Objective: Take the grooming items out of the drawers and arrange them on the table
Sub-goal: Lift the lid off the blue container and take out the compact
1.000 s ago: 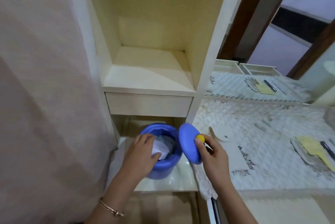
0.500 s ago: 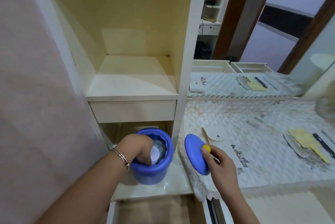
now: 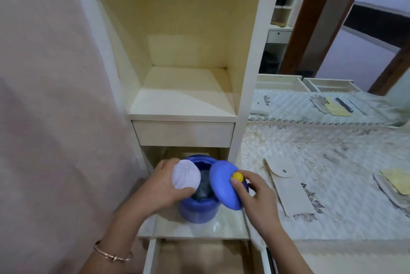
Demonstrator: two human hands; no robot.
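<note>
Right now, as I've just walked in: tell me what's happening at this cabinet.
A person is unpacking a blue round container that stands on a low shelf of the cream cabinet. The right hand holds its blue lid by the yellow knob, tilted beside the open mouth. The left hand grips a pale lilac ribbed disc just above the opening; something dark lies inside. The drawer below is pulled open. A cream snap pouch lies on the quilted table to the right.
</note>
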